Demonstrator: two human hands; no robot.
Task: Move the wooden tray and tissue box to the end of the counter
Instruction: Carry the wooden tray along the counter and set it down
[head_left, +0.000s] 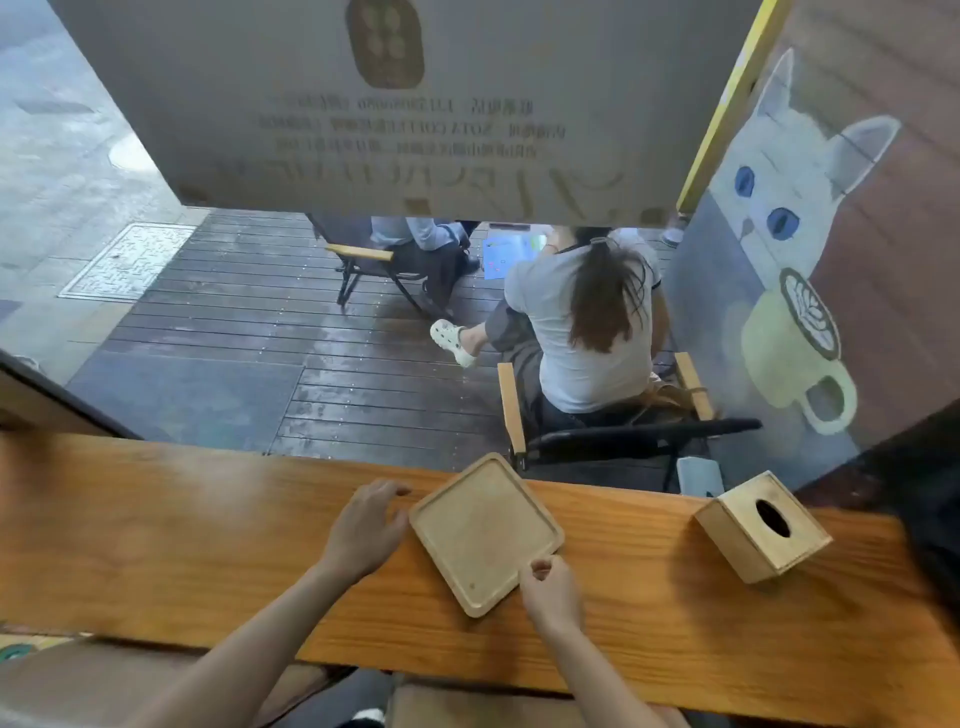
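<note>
two bare forearms reach up from the bottom edge over a long wooden desk (182, 525). the right hand (550, 592) is nearest, its thumb and fingers pinched together on the near right rim of the wooden tray (483, 530). the left hand (366, 527) lies just left of the tray, palm down and fingers spread apart, the fingertips touching or almost touching the tray's left rim — closing on nothing.

the tray is square with rounded corners, pale, shallow and bare inside; it lies flat on the desk, turned at an angle so one corner points away from the person and reaches the desk's far edge. well to its right, near the right end of the desk, stands the wooden tissue box (763, 530), also angled, its dark oval slot facing up — neither hand touches it.

beyond the desk, through a window, a person in a white shirt (582, 322) sits with their back turned on a folding chair (613, 436) on dark, wet decking (249, 332). a painted white cat with a green latte cup (795, 208) fills the glass at right.
</note>
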